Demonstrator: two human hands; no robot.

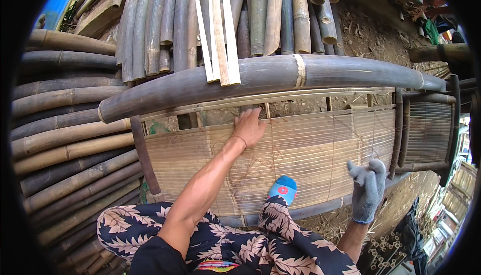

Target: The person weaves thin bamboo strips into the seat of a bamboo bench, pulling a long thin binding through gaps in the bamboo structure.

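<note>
Stacked brown round bamboo poles (75, 139) far left. Long tan bamboo-slat panel (305, 154) mid-frame, lengthwise before the person. Bare left hand (249, 126) at its far edge; fingertips hidden, can't tell grip. Blue-socked foot (283, 191) at near edge. Grey-gloved right hand (368, 187) near panel's right end, thumb and fingertips apart.

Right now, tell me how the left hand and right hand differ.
The left hand is bare; the right hand wears a grey glove. The left is at the far edge of the slatted panel; the right is by its near right corner. Both belong to one person.
</note>
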